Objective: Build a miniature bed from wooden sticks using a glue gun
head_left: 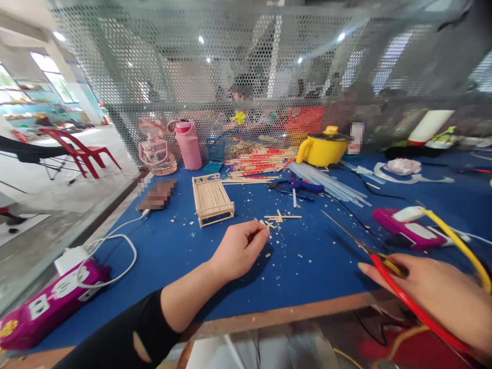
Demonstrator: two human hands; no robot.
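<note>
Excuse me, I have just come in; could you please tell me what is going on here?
A person is working at a blue table. The right hand holds a red-handled tool with a slender tip. The left hand has its fingertips pinched together beside some short stick pieces; whether it holds one is unclear. Beyond it, to the left, stands a small bed-like stick frame, and farther back lies a pile of sticks.
</note>
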